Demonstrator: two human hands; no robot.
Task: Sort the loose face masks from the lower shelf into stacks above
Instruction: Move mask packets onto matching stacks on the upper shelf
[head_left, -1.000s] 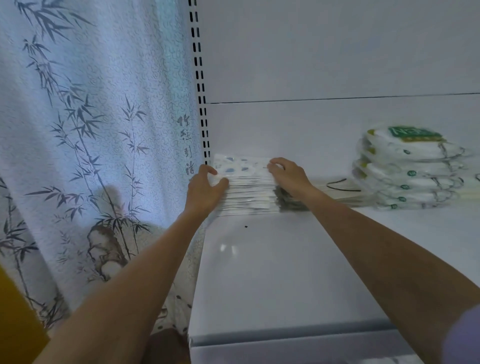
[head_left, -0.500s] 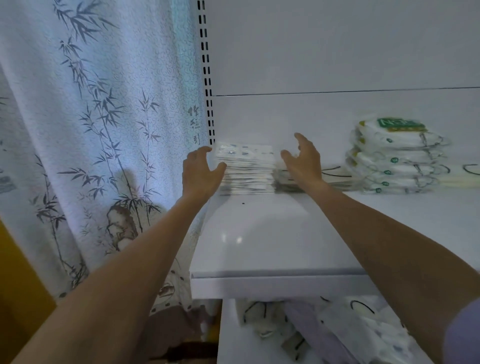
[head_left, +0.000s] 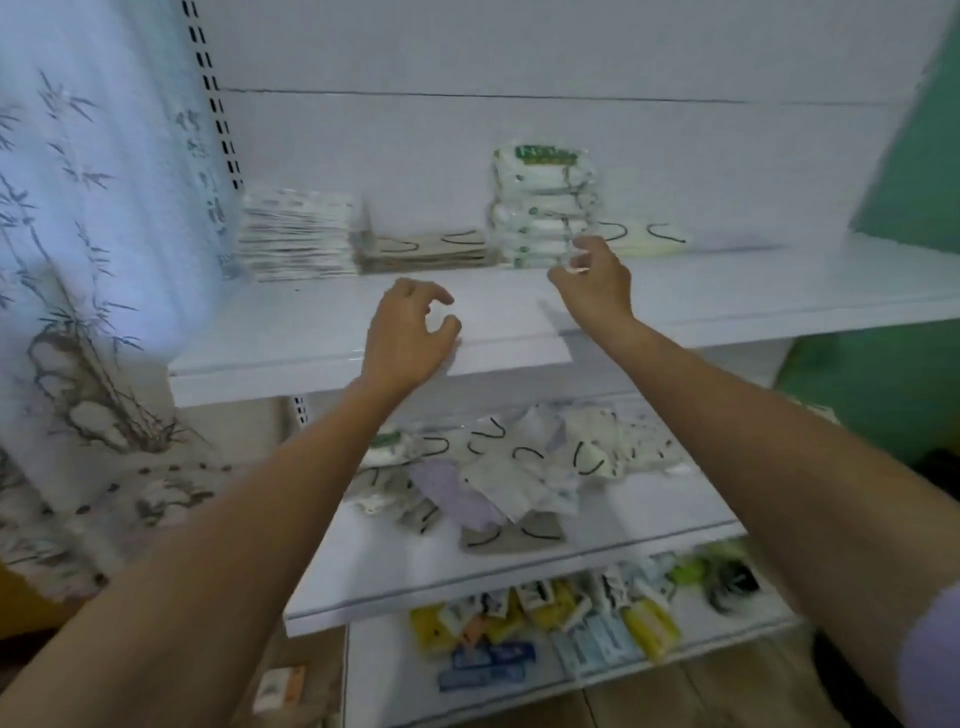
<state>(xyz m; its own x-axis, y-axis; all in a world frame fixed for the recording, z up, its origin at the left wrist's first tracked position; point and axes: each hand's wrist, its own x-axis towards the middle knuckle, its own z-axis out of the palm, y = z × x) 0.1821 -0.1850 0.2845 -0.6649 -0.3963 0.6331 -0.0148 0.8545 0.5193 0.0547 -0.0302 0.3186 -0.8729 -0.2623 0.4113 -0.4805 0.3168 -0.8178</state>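
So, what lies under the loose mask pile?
A brown mask with black loops sticks out at the front, on the lower shelf. Whatever else lies beneath the pile is covered.

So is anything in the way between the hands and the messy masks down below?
Yes: the upper shelf. The left hand and right hand are above its board; the loose masks lie on the lower shelf beneath.

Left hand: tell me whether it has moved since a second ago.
Yes. The left hand has come off the leftmost mask stack it gripped and drawn back toward the front edge of the upper shelf, holding nothing.
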